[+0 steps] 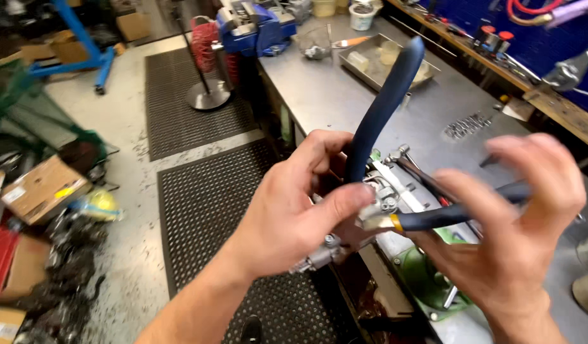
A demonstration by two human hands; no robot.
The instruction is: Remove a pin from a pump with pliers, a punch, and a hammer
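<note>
My left hand (294, 204) grips the head of a pair of blue-handled pliers (386, 102), thumb pressed near the joint. One handle rises toward the bench, the other runs right. My right hand (517, 223) is wrapped loosely around that second handle (453, 213), fingers spread and blurred. Behind the pliers sits a grey metal mechanical part (392, 188), held over a green vise (428, 280) at the bench edge. A small metal fitting (316, 258) shows under my left palm.
The steel workbench (332, 95) carries a metal tray (377, 60), a blue vise (255, 25), a glass bowl (314, 43) and a row of small metal pieces (466, 124). Black rubber mats (204, 204) cover the floor; boxes and clutter (42, 191) lie at the left.
</note>
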